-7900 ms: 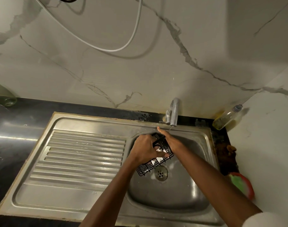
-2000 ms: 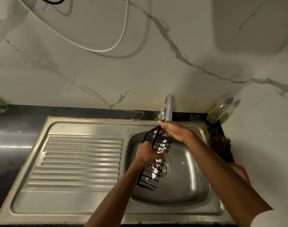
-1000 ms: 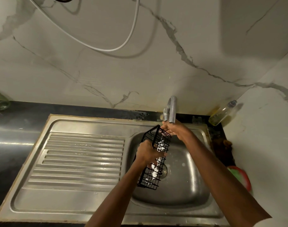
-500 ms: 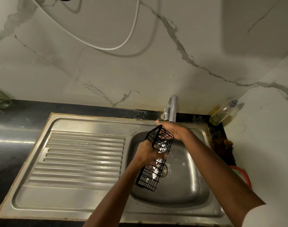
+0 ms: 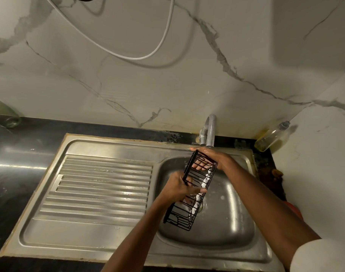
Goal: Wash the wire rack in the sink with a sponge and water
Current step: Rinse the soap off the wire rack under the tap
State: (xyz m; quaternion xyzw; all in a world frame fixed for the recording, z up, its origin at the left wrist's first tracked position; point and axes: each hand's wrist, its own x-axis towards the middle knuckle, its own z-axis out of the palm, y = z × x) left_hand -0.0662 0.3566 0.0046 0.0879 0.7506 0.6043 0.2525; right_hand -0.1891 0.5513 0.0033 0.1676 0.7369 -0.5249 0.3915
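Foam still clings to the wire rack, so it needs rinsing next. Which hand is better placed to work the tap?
The right hand: it sits at the wire rack's top end, directly under the tap. The left hand grips the rack mid-length, steadying it over the sink.

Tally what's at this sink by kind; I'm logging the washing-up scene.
Wire rack: 1
Hands: 2, left, right
Tap: 1
Bottles: 2, clear one, green one
Sink: 1
Total: 7
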